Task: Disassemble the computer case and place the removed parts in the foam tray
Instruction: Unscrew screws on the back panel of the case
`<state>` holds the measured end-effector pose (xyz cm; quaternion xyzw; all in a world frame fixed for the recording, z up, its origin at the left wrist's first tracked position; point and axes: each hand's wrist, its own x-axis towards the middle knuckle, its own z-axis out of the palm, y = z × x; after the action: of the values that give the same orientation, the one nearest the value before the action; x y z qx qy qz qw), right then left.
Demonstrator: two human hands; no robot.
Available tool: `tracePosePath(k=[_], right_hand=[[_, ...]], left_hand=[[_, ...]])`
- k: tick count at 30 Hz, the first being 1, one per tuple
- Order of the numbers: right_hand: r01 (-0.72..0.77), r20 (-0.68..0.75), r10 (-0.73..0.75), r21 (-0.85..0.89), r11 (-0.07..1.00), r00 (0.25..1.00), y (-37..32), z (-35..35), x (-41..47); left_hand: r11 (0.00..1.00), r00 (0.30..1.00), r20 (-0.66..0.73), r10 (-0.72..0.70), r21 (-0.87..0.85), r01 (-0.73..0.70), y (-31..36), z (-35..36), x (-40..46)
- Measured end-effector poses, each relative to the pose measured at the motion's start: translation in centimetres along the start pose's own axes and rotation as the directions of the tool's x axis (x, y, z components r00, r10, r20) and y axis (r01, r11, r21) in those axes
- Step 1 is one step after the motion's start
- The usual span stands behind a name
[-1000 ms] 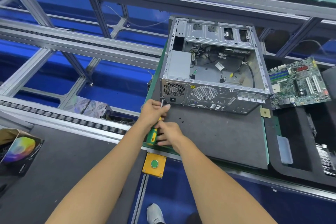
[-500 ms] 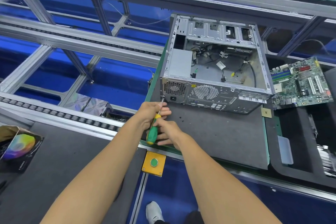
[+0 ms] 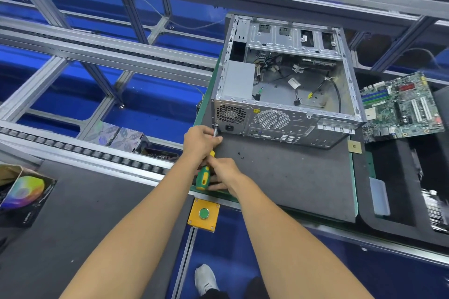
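Since the earlier frame, both hands have stayed clamped on the screwdriver (image 3: 204, 175) with little shift. The right hand (image 3: 222, 172) grips the handle; the left hand (image 3: 199, 141) pinches the shaft, tip at the computer case (image 3: 286, 85) rear lower-left corner. The motherboard (image 3: 402, 107) lies on the foam tray (image 3: 388, 160), right of the case.
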<state>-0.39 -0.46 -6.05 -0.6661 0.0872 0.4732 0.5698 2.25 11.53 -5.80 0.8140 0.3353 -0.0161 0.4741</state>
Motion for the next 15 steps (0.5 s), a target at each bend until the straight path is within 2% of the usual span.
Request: tracePosePath(k=[3,5,7,11,15], right_hand=[[-0.011,0.049,0.012,-0.015,1.000,0.999,-0.3,-0.3,-0.3],[-0.010,0.054,0.011,-0.012,1.000,0.998,-0.4,-0.6,-0.5],[-0.010,0.056,0.011,-0.020,1.000,0.998,-0.5,-0.7,-0.6],[-0.046,0.074,0.045,0.012,0.999,0.996,-0.6,-0.5,-0.6],[-0.064,0.052,0.061,0.062,0.996,0.997,-0.5,-0.4,-0.5]], left_hand=[[0.975,0.991,0.108,-0.083,-0.197,0.103,0.1,-0.5,0.1],[0.903,0.972,0.200,-0.122,-0.384,0.192,0.4,-1.0,-0.1],[0.838,0.955,0.265,-0.137,-0.482,0.254,0.7,-1.3,-0.2],[0.757,0.922,0.367,-0.125,-0.565,0.328,1.1,-1.0,-0.7],[0.758,0.934,0.347,-0.086,-0.586,0.287,0.8,0.0,-0.6]])
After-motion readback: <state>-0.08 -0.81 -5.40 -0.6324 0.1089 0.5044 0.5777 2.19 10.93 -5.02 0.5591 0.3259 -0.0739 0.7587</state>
